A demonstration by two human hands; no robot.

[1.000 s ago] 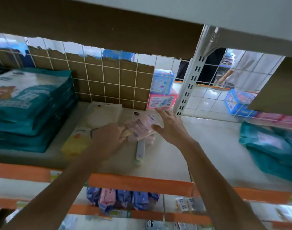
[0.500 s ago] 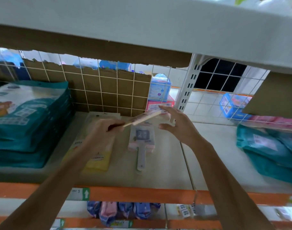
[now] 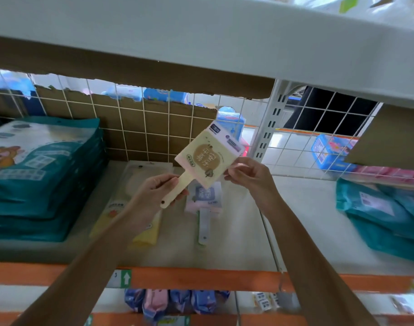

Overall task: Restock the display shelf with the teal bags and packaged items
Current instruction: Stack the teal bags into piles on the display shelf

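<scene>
The pack (image 3: 208, 158) has turned up and now shows its face at the centre of the frame. The left hand (image 3: 154, 194) grips its handle with curled fingers, and the right hand (image 3: 250, 175) pinches its right corner. It is above the shelf (image 3: 236, 243). Teal bags (image 3: 43, 180) are stacked at the left.

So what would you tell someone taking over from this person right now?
Left hand grips the handle of a cream paddle-shaped pack; right hand pinches its lower corner. It is in the air above the shelf, not set down.
Already on the shelf: a pink paddle pack, a yellow flat pack beside it, a teal bag stack at left, more teal bags at right.
Left to do: lay the held pack down, probably by the pink one.
</scene>
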